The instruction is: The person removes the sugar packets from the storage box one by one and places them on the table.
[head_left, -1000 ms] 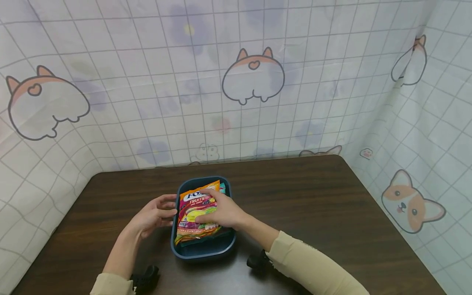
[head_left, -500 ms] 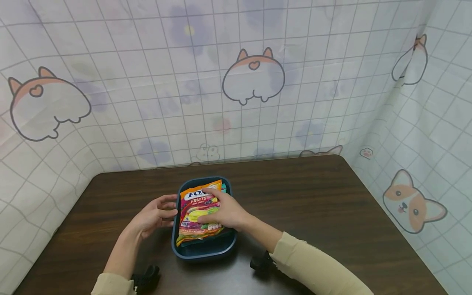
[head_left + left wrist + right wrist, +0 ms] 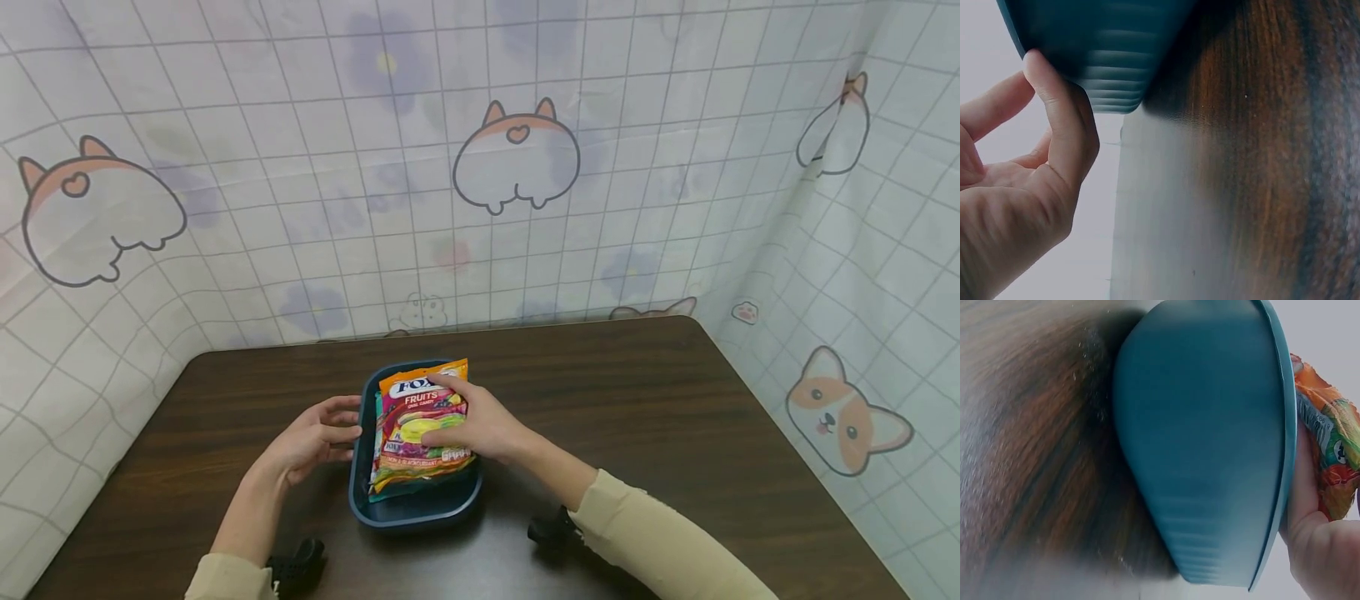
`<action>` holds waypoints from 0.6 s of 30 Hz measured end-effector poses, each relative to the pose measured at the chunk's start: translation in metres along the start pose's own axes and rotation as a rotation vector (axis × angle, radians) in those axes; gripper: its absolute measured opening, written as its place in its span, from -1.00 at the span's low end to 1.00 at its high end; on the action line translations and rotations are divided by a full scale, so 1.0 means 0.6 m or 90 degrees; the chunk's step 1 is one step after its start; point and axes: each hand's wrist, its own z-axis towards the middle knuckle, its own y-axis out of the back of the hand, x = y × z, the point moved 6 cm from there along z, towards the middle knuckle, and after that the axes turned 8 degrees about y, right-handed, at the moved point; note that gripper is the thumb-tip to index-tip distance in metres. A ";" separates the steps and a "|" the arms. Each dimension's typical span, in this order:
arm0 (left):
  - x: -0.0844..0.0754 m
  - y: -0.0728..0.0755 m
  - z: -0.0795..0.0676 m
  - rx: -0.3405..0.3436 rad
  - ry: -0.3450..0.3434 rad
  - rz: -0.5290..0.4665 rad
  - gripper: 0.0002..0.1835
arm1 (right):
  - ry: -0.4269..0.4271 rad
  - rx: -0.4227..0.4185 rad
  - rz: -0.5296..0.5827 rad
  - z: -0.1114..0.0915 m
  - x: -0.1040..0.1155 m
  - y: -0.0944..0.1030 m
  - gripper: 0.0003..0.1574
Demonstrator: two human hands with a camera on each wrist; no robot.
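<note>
A dark blue plastic basket (image 3: 362, 500) stands on the table in the head view. My right hand (image 3: 486, 423) grips an orange and purple bag of fruit candy (image 3: 408, 429), thumb and fingers spread across it. In the right wrist view the candy bag (image 3: 1335, 434) shows above the basket's rim, with fingers beneath it. A teal packet (image 3: 401, 490) lies under it in the basket, mostly covered. At the basket's left side, my left hand (image 3: 318, 437) touches the outer wall with loosely bent fingers. The left wrist view shows a fingertip (image 3: 1035, 61) against the basket wall.
The dark wood table (image 3: 600, 400) spreads out on both sides of the basket. A patterned white cloth (image 3: 337, 208) hangs along the back and sides. Black wrist devices (image 3: 551, 529) sit at both cuffs near the table.
My right hand has moved the candy bag to the right and slightly up, uncovering more of the teal packet on the left. The left hand and the basket have stayed in place.
</note>
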 end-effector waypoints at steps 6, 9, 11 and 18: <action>0.001 0.002 0.002 -0.004 0.002 0.002 -0.32 | 0.006 -0.019 0.001 -0.004 -0.007 0.017 0.02; 0.002 0.002 0.003 -0.003 0.002 0.000 -0.32 | 0.008 -0.025 0.027 -0.009 -0.009 0.026 0.00; 0.003 0.003 0.003 -0.002 0.001 0.000 -0.32 | 0.010 -0.030 0.047 -0.012 -0.010 0.031 -0.01; 0.003 0.004 0.003 0.000 -0.001 -0.006 -0.32 | 0.004 -0.054 0.070 -0.018 -0.015 0.054 -0.05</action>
